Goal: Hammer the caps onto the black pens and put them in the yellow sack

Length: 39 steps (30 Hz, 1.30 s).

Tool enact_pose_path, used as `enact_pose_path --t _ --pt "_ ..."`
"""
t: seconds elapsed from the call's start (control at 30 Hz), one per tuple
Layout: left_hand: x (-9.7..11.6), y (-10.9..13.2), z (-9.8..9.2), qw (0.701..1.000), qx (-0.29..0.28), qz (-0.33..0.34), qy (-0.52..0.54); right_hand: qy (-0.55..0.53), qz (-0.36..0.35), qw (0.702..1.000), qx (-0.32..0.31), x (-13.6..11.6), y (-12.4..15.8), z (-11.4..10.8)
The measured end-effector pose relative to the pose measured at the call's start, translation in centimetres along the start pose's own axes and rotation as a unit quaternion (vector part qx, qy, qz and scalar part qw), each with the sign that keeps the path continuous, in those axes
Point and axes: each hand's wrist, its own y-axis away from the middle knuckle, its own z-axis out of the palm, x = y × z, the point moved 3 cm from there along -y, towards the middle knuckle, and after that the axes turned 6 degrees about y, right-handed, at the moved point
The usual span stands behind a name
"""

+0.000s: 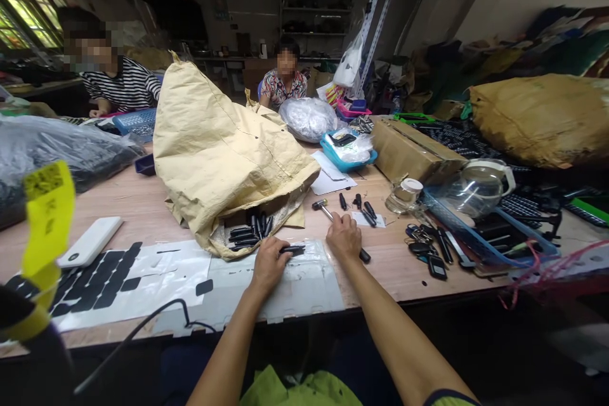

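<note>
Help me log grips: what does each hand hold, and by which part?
The right hand grips a hammer around mid-handle. The left hand holds a black piece near its picture-left end.

A slim black piece [295, 249] is held roughly level by one end in the left hand [271, 264]. The hammer [327, 210] is gripped at its handle by the right hand [344, 238], slanted, its small metal head pointed forward, its black butt left exposed behind the hand.

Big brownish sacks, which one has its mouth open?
The paler sack, just beyond the left hand: its mouth gapes, showing black pieces inside. The darker sack at far right shows no opening from here.
</note>
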Motion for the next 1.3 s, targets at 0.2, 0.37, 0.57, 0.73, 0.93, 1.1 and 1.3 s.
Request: enact_pose_path --t 0.2,0.37,0.57,0.73,0.93,1.1,1.3 --pt "-0.3 -0.2 0.1 1.0 -0.008 0.001 0.008 0.007 0.002 1.0 0.013 0.0 0.0 0.4" --pt "-0.3 -0.2 0.1 1.0 -0.013 -0.002 0.021 0.013 0.007 1.0 0.009 0.1 0.0 0.6" --pt "-0.5 -0.3 0.2 1.0 -0.008 -0.012 0.027 0.011 0.003 1.0 0.006 0.2 -0.1 0.6" --pt "-0.2 -0.3 0.2 0.999 -0.011 -0.013 0.028 0.012 0.002 1.0 0.007 0.2 0.0 0.5" --pt "-0.3 -0.2 0.3 1.0 -0.007 -0.016 0.025 0.018 0.002 1.0 0.011 0.2 0.0 0.4" --pt "0.4 -0.3 0.2 1.0 -0.003 -0.006 -0.016 0.017 0.008 1.0 0.007 0.1 0.0 0.5" --pt "5.7 3.8 -2.8 0.996 -0.002 0.091 0.013 0.014 0.005 1.0 -0.004 0.0 0.0 0.1"
